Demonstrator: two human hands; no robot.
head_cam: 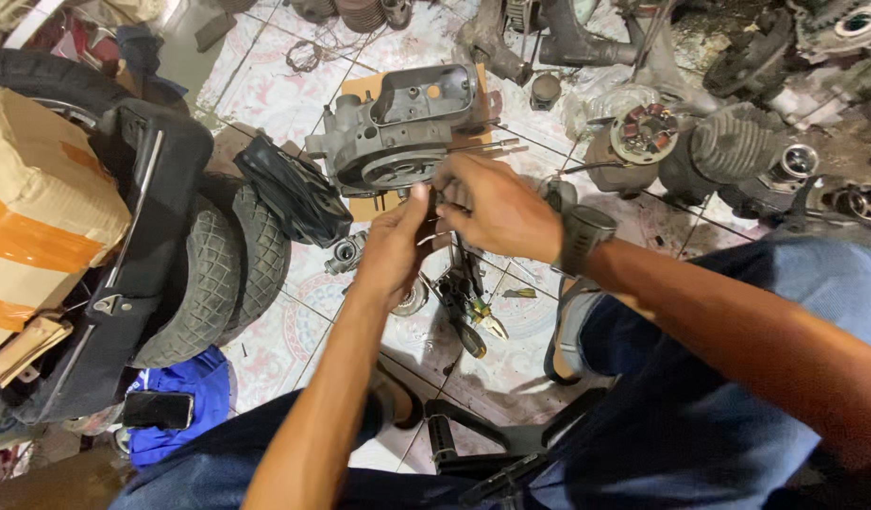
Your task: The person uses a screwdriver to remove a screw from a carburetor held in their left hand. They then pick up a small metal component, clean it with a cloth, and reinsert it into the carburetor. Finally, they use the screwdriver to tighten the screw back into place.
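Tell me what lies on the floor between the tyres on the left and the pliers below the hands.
In the head view, a small grey carburettor-like part lies on the tiled floor between the tyres and the pliers.

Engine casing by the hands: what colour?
Dull grey bare metal engine casing, seen in the head view.

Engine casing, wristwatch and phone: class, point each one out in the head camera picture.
engine casing (397, 132), head view, on its grey metal side wall.
wristwatch (584, 236), head view, on the band at the right wrist.
phone (158, 410), head view, on the middle of its dark screen.
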